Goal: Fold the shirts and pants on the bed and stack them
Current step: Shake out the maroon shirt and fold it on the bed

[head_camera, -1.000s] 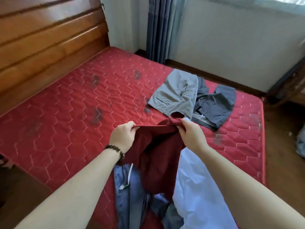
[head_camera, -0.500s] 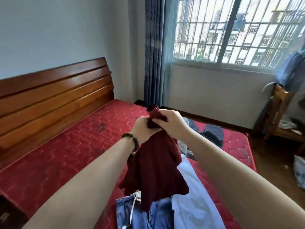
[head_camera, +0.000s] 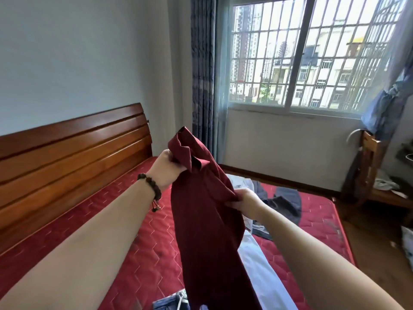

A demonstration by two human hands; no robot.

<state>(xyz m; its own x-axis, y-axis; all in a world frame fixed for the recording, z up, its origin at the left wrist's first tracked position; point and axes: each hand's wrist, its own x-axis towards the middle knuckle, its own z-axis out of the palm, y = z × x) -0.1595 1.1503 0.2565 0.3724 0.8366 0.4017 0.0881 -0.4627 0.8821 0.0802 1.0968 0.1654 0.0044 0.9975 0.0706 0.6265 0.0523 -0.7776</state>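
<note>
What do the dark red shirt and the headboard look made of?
Dark red shirt: thin woven cloth, matte; it drapes in soft folds. The exact fibre is unclear. Headboard: wood, glossy varnish; grain and highlights show along its slats.

A home bedroom.
A bed (head_camera: 145, 253) with a wooden headboard (head_camera: 73, 151) is standing under a barred window (head_camera: 312, 54), curtain (head_camera: 202, 70) hanging beside the window.

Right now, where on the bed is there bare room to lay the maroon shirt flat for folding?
The widest bare mattress runs between the headboard and the maroon shirt, under the left hand. Right of the shirt it is crowded: white garment, grey pants behind the right hand.
</note>
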